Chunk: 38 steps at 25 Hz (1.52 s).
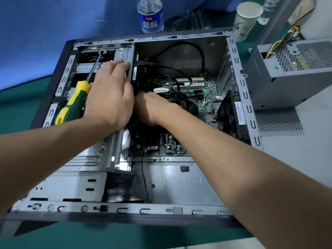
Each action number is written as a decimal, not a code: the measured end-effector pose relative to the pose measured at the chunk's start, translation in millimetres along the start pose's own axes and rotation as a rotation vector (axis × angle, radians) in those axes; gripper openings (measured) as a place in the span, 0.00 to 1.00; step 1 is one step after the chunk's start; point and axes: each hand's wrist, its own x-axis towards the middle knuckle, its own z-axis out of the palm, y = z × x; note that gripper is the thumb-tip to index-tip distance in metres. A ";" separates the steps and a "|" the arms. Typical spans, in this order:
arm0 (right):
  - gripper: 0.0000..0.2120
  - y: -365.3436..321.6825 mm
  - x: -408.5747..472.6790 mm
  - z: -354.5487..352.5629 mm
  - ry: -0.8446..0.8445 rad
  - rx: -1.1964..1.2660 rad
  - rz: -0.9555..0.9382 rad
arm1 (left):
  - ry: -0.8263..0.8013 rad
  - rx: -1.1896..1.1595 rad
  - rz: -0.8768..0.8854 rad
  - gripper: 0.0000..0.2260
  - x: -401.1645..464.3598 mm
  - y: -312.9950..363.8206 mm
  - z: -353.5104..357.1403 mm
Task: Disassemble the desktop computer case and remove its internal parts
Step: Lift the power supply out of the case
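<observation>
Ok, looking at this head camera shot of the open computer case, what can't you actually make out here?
- Right hand fingers: hidden behind the left hand, so what they hold is unclear.
- Screwdriver: whether the left hand grips it or it just rests on the drive cage cannot be told.
- Water bottle: its top is cut off by the upper frame edge.
- Motherboard markings: too small to read.
- Power supply: its right side runs off frame.

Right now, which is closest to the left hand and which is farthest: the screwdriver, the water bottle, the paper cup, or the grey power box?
Measured from the left hand in the head view:
1. Screwdriver, lying on the drive cage right beside the hand's left edge.
2. Water bottle, standing behind the case.
3. Paper cup, behind the case's far right corner.
4. Grey power box, outside the case, far right.
</observation>
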 end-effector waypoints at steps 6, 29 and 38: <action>0.17 1.2 4.2 4.3 -0.058 -0.025 0.010 | -0.002 0.002 0.007 0.25 1.9 -2.3 1.2; 0.10 -7.8 -6.2 1.2 0.014 0.263 0.119 | 0.015 -0.001 0.015 0.22 1.8 -4.8 1.9; 0.12 -10.1 -8.1 -1.0 0.040 0.275 0.168 | 0.015 -0.016 0.009 0.25 1.4 -3.2 1.4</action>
